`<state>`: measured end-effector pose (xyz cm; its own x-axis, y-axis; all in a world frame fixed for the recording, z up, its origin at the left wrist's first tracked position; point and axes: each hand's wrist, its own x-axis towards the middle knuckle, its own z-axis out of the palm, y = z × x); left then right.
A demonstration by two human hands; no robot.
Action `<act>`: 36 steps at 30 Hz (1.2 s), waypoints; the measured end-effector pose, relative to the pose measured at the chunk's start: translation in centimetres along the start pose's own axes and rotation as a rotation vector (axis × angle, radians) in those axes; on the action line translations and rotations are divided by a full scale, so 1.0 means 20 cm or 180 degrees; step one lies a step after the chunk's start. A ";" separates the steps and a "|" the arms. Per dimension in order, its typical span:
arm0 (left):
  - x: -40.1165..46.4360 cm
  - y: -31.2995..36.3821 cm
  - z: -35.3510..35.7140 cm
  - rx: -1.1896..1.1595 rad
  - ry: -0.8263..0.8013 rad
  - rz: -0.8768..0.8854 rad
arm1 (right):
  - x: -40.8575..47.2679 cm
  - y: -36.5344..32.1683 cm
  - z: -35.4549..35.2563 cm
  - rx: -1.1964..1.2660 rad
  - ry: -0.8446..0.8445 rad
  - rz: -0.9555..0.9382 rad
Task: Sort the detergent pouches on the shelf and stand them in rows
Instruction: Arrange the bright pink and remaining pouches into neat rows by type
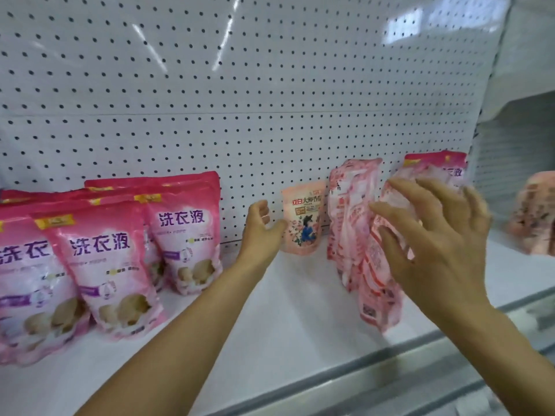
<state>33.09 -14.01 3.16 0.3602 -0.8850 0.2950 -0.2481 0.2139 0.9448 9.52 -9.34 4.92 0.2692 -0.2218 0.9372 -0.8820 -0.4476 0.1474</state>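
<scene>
Several dark pink detergent pouches (105, 265) stand in rows at the left of the white shelf (285, 310). A small peach pouch (303, 217) stands against the back panel. Right of it, light pink pouches (351, 217) stand side-on, and the front one (378, 289) leans. Behind them stands one more dark pink pouch (435, 166). My left hand (261, 229) is half curled and empty, just left of the peach pouch. My right hand (432, 235) is spread, fingers apart, in front of the light pink pouches; I cannot tell whether it touches them.
A white pegboard panel (240, 100) backs the shelf. The shelf's front lip (390, 370) runs across the lower right. On the neighbouring shelf at the far right stands a blurred peach pouch (534, 217).
</scene>
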 end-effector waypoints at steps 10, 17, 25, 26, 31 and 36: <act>0.34 -0.11 0.32 -0.0249 0.0519 -0.0784 | -0.03 0.16 0.11 0.1053 -0.0213 -0.0314; 0.12 -0.09 0.22 0.0259 0.0897 -0.0412 | -0.04 0.13 0.19 0.1582 0.0052 -0.0322; -0.38 0.07 0.08 0.0057 0.1181 -0.0085 | -0.18 0.06 0.12 0.1873 -0.0079 -0.0064; -0.45 0.10 0.08 -0.0050 0.1202 -0.0083 | -0.20 0.04 0.09 0.1775 -0.0079 -0.0054; -0.83 0.28 0.15 -0.0277 0.1103 0.0099 | -0.34 -0.10 -0.14 0.1695 -0.0160 -0.0464; -1.13 0.34 0.31 -0.0066 0.1029 0.0114 | -0.48 -0.13 -0.35 0.2102 -0.1618 0.0293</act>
<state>17.71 4.81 2.09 0.6192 -0.7004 0.3550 -0.2487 0.2539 0.9347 6.51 0.08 -2.18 0.4882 -0.5751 0.6565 -0.5438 -0.7888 -0.2865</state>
